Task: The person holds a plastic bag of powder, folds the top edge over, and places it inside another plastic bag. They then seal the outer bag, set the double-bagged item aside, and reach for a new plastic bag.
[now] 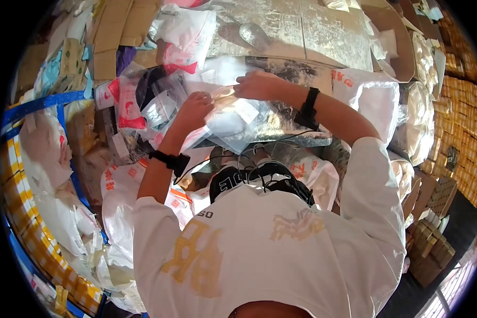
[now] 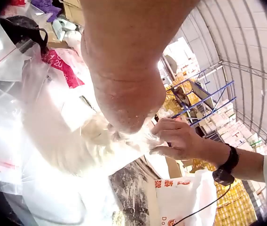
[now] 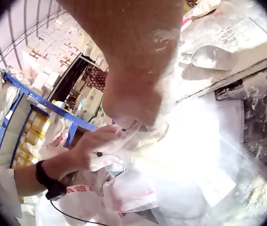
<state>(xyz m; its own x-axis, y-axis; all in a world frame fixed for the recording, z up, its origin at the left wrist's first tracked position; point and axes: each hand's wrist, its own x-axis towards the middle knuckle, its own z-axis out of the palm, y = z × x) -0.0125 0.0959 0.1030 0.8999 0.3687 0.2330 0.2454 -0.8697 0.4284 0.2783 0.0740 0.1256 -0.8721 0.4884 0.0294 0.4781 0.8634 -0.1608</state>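
Both hands pinch the top of a clear plastic bag [image 1: 225,97] that holds something pale. The left hand [image 1: 196,109] has its curled fingers at the bag's left side, and the right hand [image 1: 257,86] grips the right side. In the left wrist view the bag's bunched opening [image 2: 138,141] lies between the left hand [image 2: 129,106] and the right hand [image 2: 178,140]. The right wrist view shows the left hand [image 3: 98,147] pinching the film beside the right hand [image 3: 133,101]. Glare hides much of the bag, and its contents are unclear.
A metal scoop [image 1: 253,36] lies on the dusty board beyond the hands. Clear bags with red print [image 1: 131,108] are at the left, a white printed sack [image 1: 368,100] at the right. Blue rails [image 1: 47,106] edge the left side; cardboard boxes [image 1: 432,249] stand lower right.
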